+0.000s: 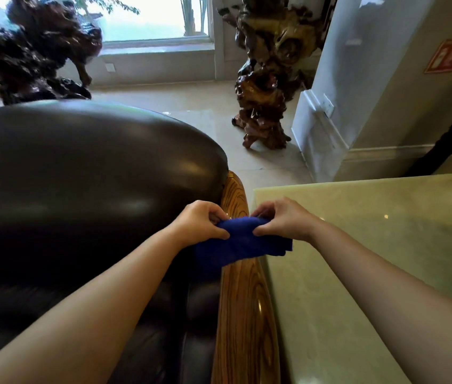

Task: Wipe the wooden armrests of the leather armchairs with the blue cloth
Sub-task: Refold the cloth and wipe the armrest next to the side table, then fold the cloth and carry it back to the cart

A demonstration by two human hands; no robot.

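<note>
1. Left hand (pixel 200 220): mine, pinching the cloth's left end.
2. Right hand (pixel 283 220): mine, pinching its right end.
3. Cloth (pixel 243 242): blue, folded, draped across the armrest (pixel 244 314).
4. Armchair (pixel 81 176): dark leather, left of the desk (pixel 357 245).

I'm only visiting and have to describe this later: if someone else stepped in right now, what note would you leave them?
Left hand and right hand: each pinches an end of the folded blue cloth.
The cloth is held over the glossy striped wooden armrest of the dark brown leather armchair, beside the pale green stone table.
Done: cloth at the armrest; any wiping so far cannot be judged.
Left: wipe along this armrest, then the others.
</note>
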